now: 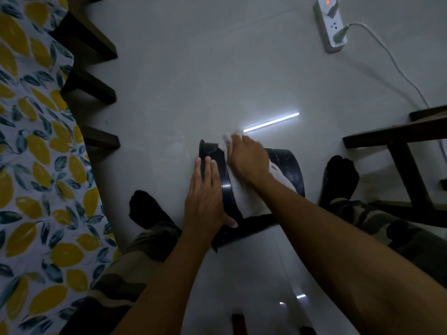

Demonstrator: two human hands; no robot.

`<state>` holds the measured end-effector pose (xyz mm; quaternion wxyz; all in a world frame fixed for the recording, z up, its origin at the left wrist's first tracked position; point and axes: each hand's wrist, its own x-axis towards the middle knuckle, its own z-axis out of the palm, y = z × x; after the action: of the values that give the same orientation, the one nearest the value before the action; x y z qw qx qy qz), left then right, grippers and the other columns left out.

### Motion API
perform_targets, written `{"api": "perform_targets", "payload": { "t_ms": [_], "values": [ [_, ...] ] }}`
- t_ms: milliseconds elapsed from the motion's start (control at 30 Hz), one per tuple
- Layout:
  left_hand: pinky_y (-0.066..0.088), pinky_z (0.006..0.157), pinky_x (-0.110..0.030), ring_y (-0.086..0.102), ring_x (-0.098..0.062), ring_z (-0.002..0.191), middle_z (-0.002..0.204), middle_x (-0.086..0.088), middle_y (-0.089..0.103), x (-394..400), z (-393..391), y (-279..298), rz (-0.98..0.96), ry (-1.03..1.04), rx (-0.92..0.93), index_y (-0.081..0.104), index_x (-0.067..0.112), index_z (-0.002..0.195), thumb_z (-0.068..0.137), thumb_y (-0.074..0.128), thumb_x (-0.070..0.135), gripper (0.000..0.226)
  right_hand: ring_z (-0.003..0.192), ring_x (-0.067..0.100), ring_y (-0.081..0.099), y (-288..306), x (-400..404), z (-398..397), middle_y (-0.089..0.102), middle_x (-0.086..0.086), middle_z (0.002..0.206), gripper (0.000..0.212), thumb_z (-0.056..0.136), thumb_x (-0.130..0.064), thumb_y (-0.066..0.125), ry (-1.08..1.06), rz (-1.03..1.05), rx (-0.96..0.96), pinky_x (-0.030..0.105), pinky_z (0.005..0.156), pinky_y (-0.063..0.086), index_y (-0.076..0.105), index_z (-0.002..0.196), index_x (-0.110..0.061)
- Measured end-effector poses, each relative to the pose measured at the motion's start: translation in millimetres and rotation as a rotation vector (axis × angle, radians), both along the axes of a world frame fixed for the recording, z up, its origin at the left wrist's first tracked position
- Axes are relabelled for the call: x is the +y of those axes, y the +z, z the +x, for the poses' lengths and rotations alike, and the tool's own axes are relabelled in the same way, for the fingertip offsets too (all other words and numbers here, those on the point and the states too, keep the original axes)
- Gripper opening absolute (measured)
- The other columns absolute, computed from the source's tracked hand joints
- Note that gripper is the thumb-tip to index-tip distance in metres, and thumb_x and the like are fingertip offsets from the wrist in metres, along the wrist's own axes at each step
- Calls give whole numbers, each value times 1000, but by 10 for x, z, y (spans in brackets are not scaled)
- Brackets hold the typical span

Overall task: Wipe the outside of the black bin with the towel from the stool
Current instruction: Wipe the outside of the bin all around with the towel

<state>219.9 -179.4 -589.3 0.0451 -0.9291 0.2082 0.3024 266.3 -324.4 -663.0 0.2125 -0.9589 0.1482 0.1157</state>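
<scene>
The black bin lies on its side on the pale floor between my feet, its open mouth facing left. My left hand rests flat over the rim at the mouth, fingers stretched out and thumb on the bin's near side. My right hand presses the white towel against the upper outside wall of the bin. The towel drapes down the wall under my wrist, and a bunched end sticks out beyond my fingers.
A table with a lemon-print cloth and dark wooden legs fills the left side. A dark wooden stool frame stands at the right. A white power strip with a cable lies at the back right. My socked feet flank the bin.
</scene>
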Motion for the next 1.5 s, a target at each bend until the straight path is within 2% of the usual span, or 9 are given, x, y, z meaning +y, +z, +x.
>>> {"api": "perform_targets", "payload": {
  "t_ms": [167, 267, 467, 633, 800, 900, 1067, 1300, 1500],
  "values": [
    [-11, 120, -43, -21, -37, 153, 167, -17, -19, -39, 33, 21, -4, 28, 10, -15, 1, 158, 40, 81, 84, 172, 100, 25, 70, 43, 24, 6, 71, 14, 117, 41, 109, -31, 38, -30, -54, -71, 37, 92, 55, 51, 141, -9],
    [-12, 120, -44, -20, -38, 153, 167, -19, -18, -17, 8, 32, -14, 23, 4, -14, 1, 158, 40, 83, 81, 172, 136, 30, 48, 163, 150, -522, 45, 21, 153, 60, 107, -36, 36, 209, -115, -54, 42, 116, 37, 26, 158, -6],
    [-8, 120, -40, -15, -34, 155, 169, -16, -13, -8, -44, 13, -94, 47, -35, -8, 4, 160, 57, 72, 85, 154, 149, 35, 38, 362, 225, -1379, 39, 20, 161, 98, 79, -45, 82, 317, -86, -75, 49, 122, 27, 35, 156, -7],
    [-11, 123, -49, -19, -42, 152, 166, -23, -16, 15, -152, -20, 4, -53, -59, -10, 1, 159, 51, 68, 91, 161, 151, 31, 35, 432, -65, -1302, 40, 13, 161, 78, 87, -48, 65, 459, -14, -166, 46, 123, 23, 42, 154, -17],
    [-19, 122, -48, -11, -43, 154, 167, -24, -6, 82, -316, -65, 3, -53, -92, 6, 1, 161, 48, 68, 94, 158, 138, 25, 50, 355, -2, -729, 55, 11, 149, 52, 106, -38, 43, 136, 90, -133, 42, 118, 38, 41, 153, -16],
    [-22, 119, -40, -13, -37, 154, 168, -20, -7, 84, -335, -23, -8, 7, -73, 7, 0, 160, 39, 76, 88, 165, 108, 28, 66, 286, -179, -237, 70, 12, 121, 47, 107, -41, 29, 8, 81, 76, 42, 100, 48, 55, 135, -14],
    [-3, 120, -44, -17, -34, 154, 168, -15, -18, 30, -268, 50, -38, 55, -13, -5, 3, 160, 42, 82, 82, 166, 123, 37, 59, 84, -861, -54, 61, 17, 139, 58, 103, -49, 21, -157, 92, 489, 50, 108, 41, 53, 137, -15],
    [4, 125, -48, -16, -33, 155, 168, -12, -17, 10, -149, 65, -86, 87, -5, -6, 6, 160, 39, 87, 77, 168, 128, 38, 54, 256, -618, -1024, 57, 21, 140, 49, 107, -32, 38, -208, -77, -84, 49, 108, 45, 43, 150, -8],
    [20, 124, -51, -8, -34, 156, 167, -10, -23, -10, -198, 131, -71, 99, -14, -11, 11, 160, 47, 82, 80, 161, 153, 37, 28, 448, 269, -1742, 32, 18, 165, 68, 97, -35, 55, 78, 20, -98, 59, 119, 33, 32, 158, -14]
  ]
}}
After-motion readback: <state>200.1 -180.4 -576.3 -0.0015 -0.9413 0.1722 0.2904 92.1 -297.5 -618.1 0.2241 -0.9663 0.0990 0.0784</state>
